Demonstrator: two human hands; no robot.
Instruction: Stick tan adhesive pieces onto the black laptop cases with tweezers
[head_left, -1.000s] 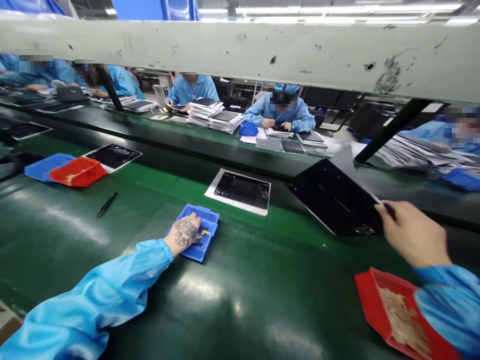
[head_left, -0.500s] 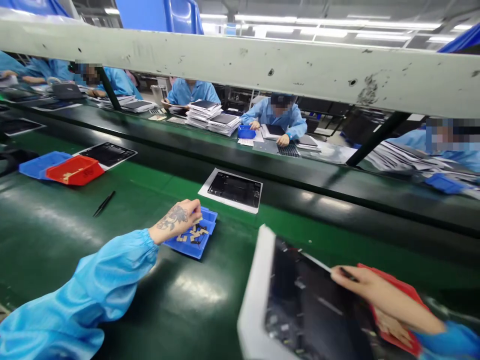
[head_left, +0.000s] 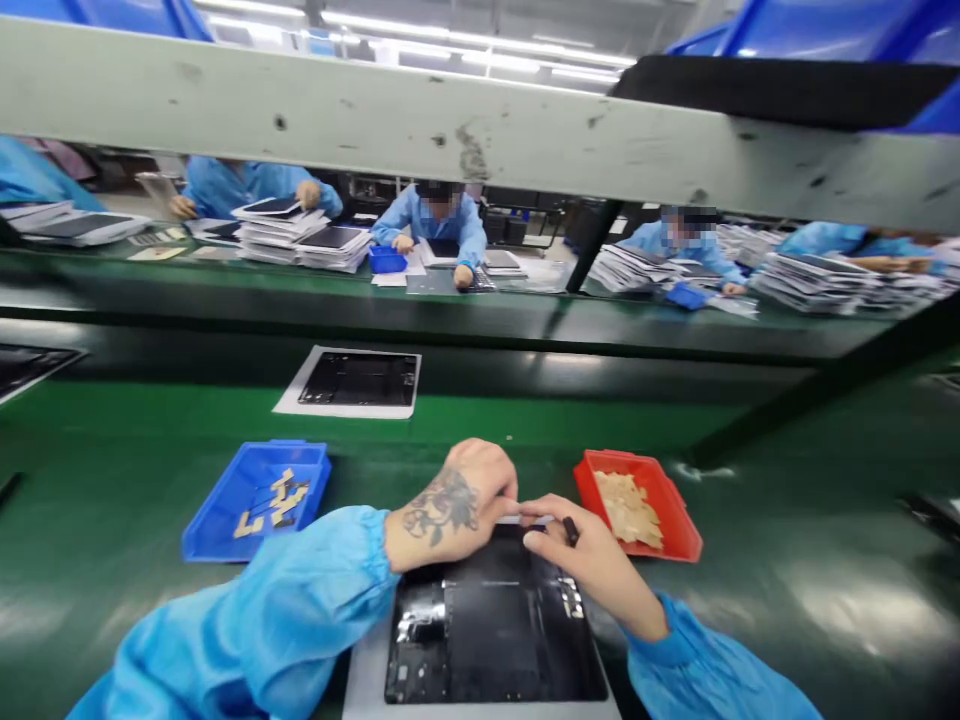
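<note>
A black opened tablet housing lies flat on a white sheet right in front of me. My left hand is bent over its far edge, fingers pinched together; whatever they hold is hidden behind the hand. Fingertips of my right hand meet it at the same edge. A slim dark tool sticks out between the right hand's fingers, mostly covered. To the left stands a blue bin with small beige and black pieces. Beige flat pieces fill a red bin on the right.
Another tablet housing rests on a sheet farther back, and a third at the far left. A pale beam crosses overhead, with a dark slanted post at right. Co-workers sit behind stacks of sheets across the bench.
My left hand has left the blue bin and come to the housing's far edge. The housing, carried tilted by my right hand before, now lies flat. My view has swung right.
</note>
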